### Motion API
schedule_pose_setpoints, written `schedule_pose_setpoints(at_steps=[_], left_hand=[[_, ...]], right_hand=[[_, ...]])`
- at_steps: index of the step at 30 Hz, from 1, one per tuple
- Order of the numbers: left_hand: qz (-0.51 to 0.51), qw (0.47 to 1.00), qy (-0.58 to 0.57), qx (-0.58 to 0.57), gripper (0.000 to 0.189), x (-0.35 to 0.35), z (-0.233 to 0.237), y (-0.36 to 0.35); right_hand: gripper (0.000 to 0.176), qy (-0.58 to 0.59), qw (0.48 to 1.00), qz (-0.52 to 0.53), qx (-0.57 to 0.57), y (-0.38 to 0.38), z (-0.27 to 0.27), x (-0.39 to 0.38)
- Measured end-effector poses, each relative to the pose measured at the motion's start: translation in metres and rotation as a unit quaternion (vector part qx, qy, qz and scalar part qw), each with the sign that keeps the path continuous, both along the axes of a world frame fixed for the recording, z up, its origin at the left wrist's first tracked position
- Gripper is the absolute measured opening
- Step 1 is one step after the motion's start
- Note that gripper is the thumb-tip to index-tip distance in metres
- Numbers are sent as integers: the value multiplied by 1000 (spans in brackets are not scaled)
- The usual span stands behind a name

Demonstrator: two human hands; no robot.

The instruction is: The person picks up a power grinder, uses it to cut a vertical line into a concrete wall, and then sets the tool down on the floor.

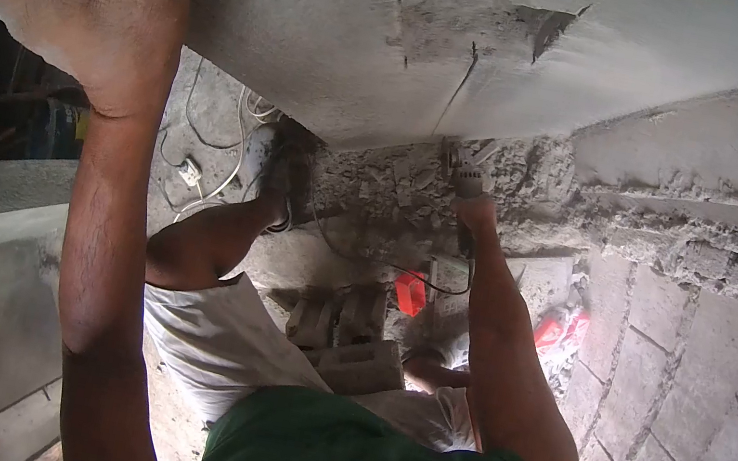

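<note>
My left hand is raised at the upper left beside the edge of a grey plastered wall; thumb and fingers are spread, and some fingertips are cut off by the frame. My right hand is closed around a grey-and-dark power tool, probably a grinder. The tool's head is at the rough, broken base of the wall, and a dark cord trails from it. Above the tool, a thin dark line runs up the plaster to a chipped patch.
Rubble lies along the wall base. Hollow blocks and a red object sit near my legs. A white plug or socket with loose cables lies at the left. A block wall stands at the right.
</note>
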State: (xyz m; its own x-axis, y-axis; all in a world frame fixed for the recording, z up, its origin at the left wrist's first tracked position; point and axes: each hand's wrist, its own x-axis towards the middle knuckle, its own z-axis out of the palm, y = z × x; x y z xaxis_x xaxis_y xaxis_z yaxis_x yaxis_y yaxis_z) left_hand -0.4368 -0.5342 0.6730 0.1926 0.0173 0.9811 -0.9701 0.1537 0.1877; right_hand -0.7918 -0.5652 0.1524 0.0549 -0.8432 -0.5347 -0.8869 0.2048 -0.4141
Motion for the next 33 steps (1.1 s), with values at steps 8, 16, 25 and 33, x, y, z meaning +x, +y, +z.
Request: schedule_pose_setpoints(at_steps=[8,16,25,33], left_hand=[[10,997,80,14,92,-44,3,4],[59,989,137,9,95,-47,9,0],[-22,991,96,86,83,-11,-68,55],[-314,448,-19,837,64,-77,-245,139]], right_hand=[[51,2,999,-36,14,-1,14,5],[52,4,1000,-25,17,-7,4,3],[59,-1,999,-44,24,-6,1,3],[67,4,1000,-30,8,-7,18,9]])
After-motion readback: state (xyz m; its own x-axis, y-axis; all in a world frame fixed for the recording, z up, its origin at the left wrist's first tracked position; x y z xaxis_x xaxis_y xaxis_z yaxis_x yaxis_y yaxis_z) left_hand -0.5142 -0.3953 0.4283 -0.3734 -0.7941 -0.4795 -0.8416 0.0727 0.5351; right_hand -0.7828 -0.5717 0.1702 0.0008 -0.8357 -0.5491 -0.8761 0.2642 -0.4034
